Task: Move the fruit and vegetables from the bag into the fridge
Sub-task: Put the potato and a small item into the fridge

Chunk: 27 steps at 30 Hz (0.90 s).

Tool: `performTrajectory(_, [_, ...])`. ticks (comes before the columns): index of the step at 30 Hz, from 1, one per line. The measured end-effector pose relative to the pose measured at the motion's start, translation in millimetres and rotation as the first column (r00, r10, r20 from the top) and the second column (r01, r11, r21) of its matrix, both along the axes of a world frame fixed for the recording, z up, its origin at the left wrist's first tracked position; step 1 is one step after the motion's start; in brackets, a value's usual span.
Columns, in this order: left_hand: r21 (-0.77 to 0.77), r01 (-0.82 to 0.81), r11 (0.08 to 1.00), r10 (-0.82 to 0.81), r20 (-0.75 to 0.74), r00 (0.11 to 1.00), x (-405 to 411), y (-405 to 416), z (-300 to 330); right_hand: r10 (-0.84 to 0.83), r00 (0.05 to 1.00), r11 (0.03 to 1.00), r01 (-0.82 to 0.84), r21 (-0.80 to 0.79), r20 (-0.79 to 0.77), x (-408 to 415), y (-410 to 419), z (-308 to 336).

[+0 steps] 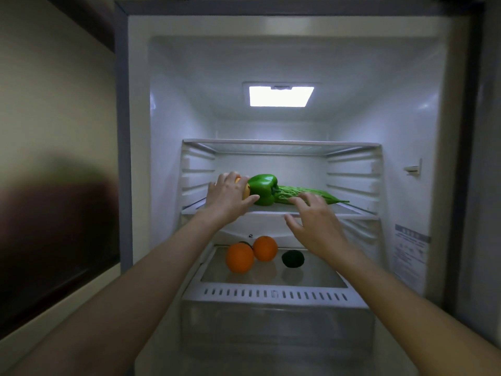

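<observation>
The fridge stands open in front of me. On its middle glass shelf (352,211) lie a green bell pepper (264,188) and a long bumpy bitter gourd (320,196). My left hand (227,198) grips a yellow-orange fruit (245,191), mostly hidden by my fingers, and holds it against the pepper's left side. My right hand (314,226) hovers with spread fingers at the shelf's front edge, just before the gourd, holding nothing. On the lower glass shelf (311,278) sit two oranges (240,257) (265,248) and a dark avocado (292,258). No bag is in view.
An upper glass shelf (282,144) is bare. A closed translucent drawer (276,321) fills the fridge's bottom under a vented strip. A beige wall with a dark panel (54,240) runs along the left. The fridge light (280,96) glows at the top.
</observation>
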<state>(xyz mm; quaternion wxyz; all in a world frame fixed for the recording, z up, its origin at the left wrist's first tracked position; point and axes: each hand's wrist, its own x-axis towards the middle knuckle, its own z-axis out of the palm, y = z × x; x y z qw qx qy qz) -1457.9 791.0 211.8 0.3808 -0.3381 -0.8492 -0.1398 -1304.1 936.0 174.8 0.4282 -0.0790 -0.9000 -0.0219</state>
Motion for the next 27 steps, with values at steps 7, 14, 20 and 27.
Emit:
performTrajectory(7, [-0.021, -0.004, 1.0, 0.003, -0.037, 0.999, 14, -9, 1, 0.015, 0.999, 1.0, -0.015, -0.016, 0.032, 15, -5, -2])
performTrajectory(14, [0.11, -0.071, 0.991, 0.081, -0.09, 0.993, 77, -30, -48, 0.068, 0.996, 0.996, -0.064, -0.065, 0.06, 42, -25, -38])
performTrajectory(20, [0.049, -0.111, 0.993, 0.11, 0.038, 0.993, 124, -67, -147, 0.133, 0.986, 0.983, -0.118, -0.137, 0.103, 54, -46, -112])
performTrajectory(27, [-0.067, -0.151, 0.986, 0.162, 0.213, 0.964, 173, -106, -241, 0.164, 0.969, 0.968, -0.122, -0.219, 0.187, 71, -88, -190])
